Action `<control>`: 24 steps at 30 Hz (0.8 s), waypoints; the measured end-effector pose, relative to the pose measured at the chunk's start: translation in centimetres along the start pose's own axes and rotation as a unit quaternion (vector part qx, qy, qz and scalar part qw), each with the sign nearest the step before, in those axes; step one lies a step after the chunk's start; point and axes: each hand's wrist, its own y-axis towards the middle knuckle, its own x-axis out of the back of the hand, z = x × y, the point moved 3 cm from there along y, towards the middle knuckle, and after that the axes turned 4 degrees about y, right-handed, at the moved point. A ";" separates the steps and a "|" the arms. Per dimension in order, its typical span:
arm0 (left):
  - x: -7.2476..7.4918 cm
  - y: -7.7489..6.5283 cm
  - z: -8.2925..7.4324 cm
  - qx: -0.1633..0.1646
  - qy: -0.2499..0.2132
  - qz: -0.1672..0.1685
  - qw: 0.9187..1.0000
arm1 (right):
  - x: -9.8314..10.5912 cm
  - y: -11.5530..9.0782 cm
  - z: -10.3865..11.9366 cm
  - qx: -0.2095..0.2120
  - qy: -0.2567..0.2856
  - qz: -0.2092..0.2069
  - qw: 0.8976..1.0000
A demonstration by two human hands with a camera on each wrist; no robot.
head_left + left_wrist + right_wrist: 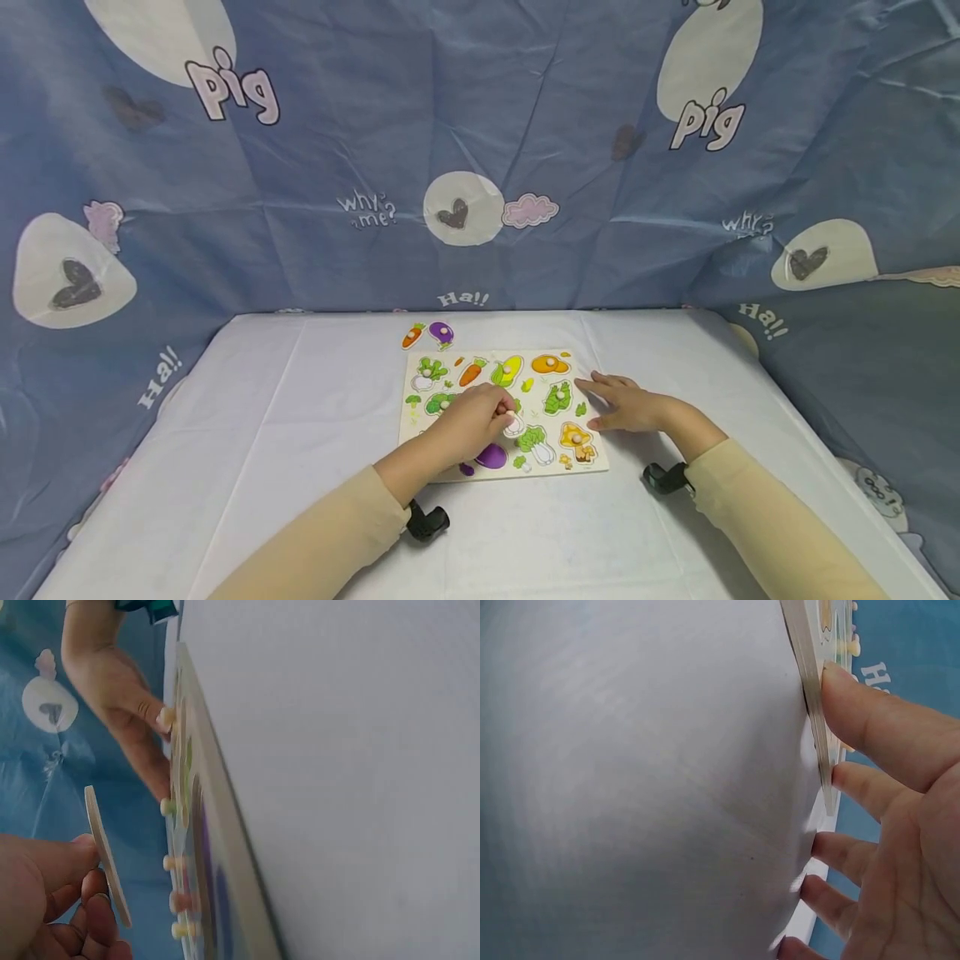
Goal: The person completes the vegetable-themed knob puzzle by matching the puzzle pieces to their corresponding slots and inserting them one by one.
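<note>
A wooden vegetable puzzle board (543, 468) lies flat on the white-covered table. Above its lower middle, my left hand (471, 421) pinches a thin, pale puzzle piece (514, 425); which vegetable it shows is hard to tell. The left wrist view catches the piece (109, 859) edge-on between thumb and fingers, apart from the board. My right hand (626, 403) is spread at the board's right edge. In the right wrist view its thumb and index finger touch the board (817, 724), while other fingertips rest on the cloth.
Past the board's far left edge lie a loose carrot piece (412, 336) and a loose eggplant piece (442, 333). Knobbed pieces sit in the board, among them a mushroom (577, 442), corn (507, 371) and pumpkin (550, 364). A blue printed curtain (390, 267) hangs behind the table.
</note>
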 end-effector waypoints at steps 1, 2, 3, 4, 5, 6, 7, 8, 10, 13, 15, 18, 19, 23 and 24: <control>-0.3 0.0 -0.2 0.002 0.002 0.002 1.000 | -0.1 0.0 0.0 0.001 -0.003 0.000 1.000; -0.5 0.1 -0.3 0.004 0.005 0.004 1.000 | -0.1 0.0 0.0 -0.001 -0.003 0.001 1.000; -0.8 0.1 -0.5 0.006 0.008 0.006 1.000 | -0.1 0.0 0.0 -0.002 -0.003 0.001 1.000; -0.9 0.2 -0.6 0.008 0.010 0.007 1.000 | -0.2 0.0 0.0 -0.003 -0.004 0.001 1.000; -1.1 0.2 -0.8 0.009 0.012 0.009 1.000 | -0.2 0.1 0.1 -0.001 -0.006 0.001 1.000; -1.3 0.3 -1.0 0.011 0.016 0.011 1.000 | -0.2 0.1 0.1 0.000 -0.008 0.000 1.000; -1.5 0.4 -1.1 0.012 0.022 0.014 1.000 | -0.2 0.1 0.2 0.001 -0.008 0.000 1.000; -1.6 0.4 -1.3 0.014 0.027 0.017 0.999 | -0.2 0.1 0.2 0.000 -0.006 -0.001 1.000; -2.0 0.5 -1.6 0.017 0.041 0.024 0.999 | -0.2 0.1 0.3 0.002 -0.005 -0.001 1.000; -2.5 0.7 -2.0 0.020 0.062 0.033 0.997 | -0.2 0.1 0.3 0.002 -0.004 -0.001 1.000; -2.8 0.8 -2.3 0.019 0.070 0.036 0.997 | -0.2 0.1 0.3 0.003 -0.002 -0.001 1.000; -3.1 1.0 -2.6 0.018 0.085 0.041 0.995 | -0.1 0.0 0.4 0.006 0.000 -0.001 1.000; -3.1 1.0 -2.7 0.018 0.089 0.042 0.995 | -0.1 0.0 0.4 0.004 0.002 0.000 1.000; -3.4 1.1 -3.0 0.020 0.105 0.048 0.993 | 0.1 -0.1 0.3 0.000 0.003 0.001 1.000; -3.4 1.1 -3.1 0.020 0.107 0.049 0.993 | 0.1 -0.1 0.2 -0.002 0.003 0.001 1.000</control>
